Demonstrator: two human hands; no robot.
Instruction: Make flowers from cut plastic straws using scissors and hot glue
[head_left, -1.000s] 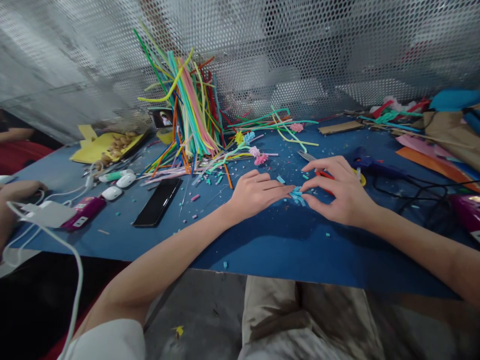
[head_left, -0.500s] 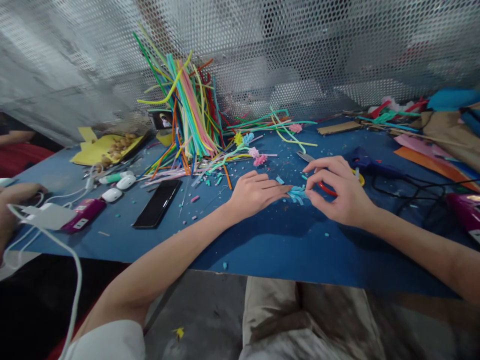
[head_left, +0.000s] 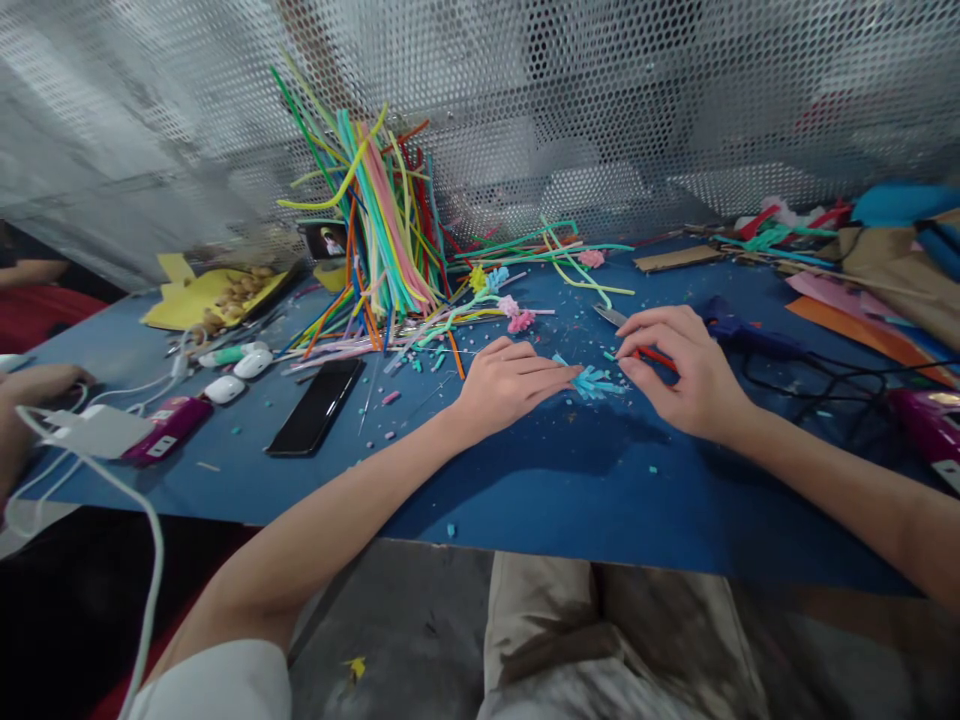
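Note:
A light blue piece with feathery side strands [head_left: 594, 382] is pinched at its left end by my left hand [head_left: 511, 385], over the blue table [head_left: 570, 500]. Just right of its tip is my right hand [head_left: 679, 365], thumb and index finger apart, not touching the piece. Red-handled pliers or scissors [head_left: 654, 357] lie behind the right fingers, their metal tip pointing up and left. Small pink and blue clippings are scattered around both hands.
Upright pipe cleaners [head_left: 382, 220] stand behind, with small pink flowers [head_left: 520, 320] near them. A black phone [head_left: 315, 408], white cables and a magenta box [head_left: 169, 430] are left. A blue glue gun [head_left: 750, 328] sits right. Another person's hand [head_left: 45, 385] rests far left.
My right hand has moved slightly right, off the blue piece, and its finger and thumb have parted. More of the feathery strands now show. My left hand has hardly moved.

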